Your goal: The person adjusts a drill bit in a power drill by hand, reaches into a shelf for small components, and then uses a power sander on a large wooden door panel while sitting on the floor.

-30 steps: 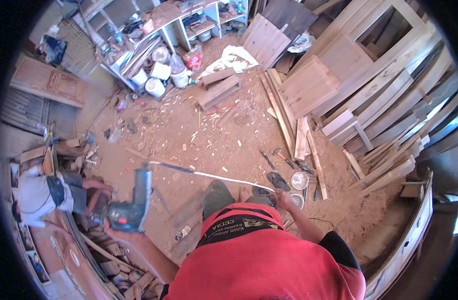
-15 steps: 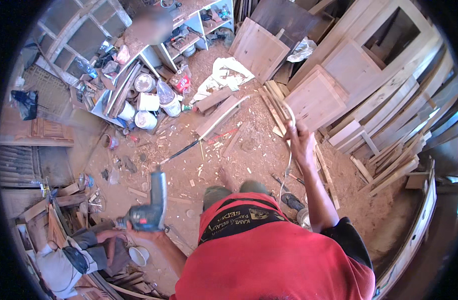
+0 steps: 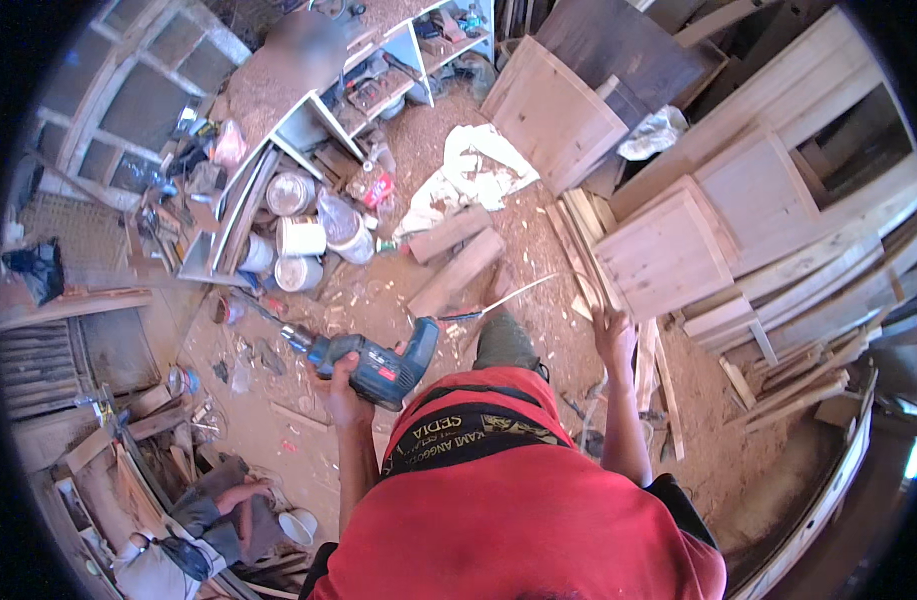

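My left hand (image 3: 347, 394) is wrapped round the front body of a blue-green power drill (image 3: 391, 374). The drill lies sideways, its chuck and bit pointing up and left, its handle turned to the right. From the handle's end a cord (image 3: 524, 291), dark and then pale, arcs across to my right hand (image 3: 616, 338). The fingers of that hand are closed round the cord, and more of the cord hangs below it. Under the arc, beyond my forward leg, two wooden blocks (image 3: 467, 262) lie on the floor.
White buckets (image 3: 301, 237) stand by a shelf unit (image 3: 324, 125) at the back left. Cabinet panels (image 3: 669, 250) and planks lean along the right. Wood chips litter the floor around a white cloth (image 3: 469, 170). At lower left a person (image 3: 204, 520) sits among scrap wood.
My left hand has lifted the drill up and to the right, and its handle has swung round. One leg has stepped forward. My right hand still grips the cord, now lower.
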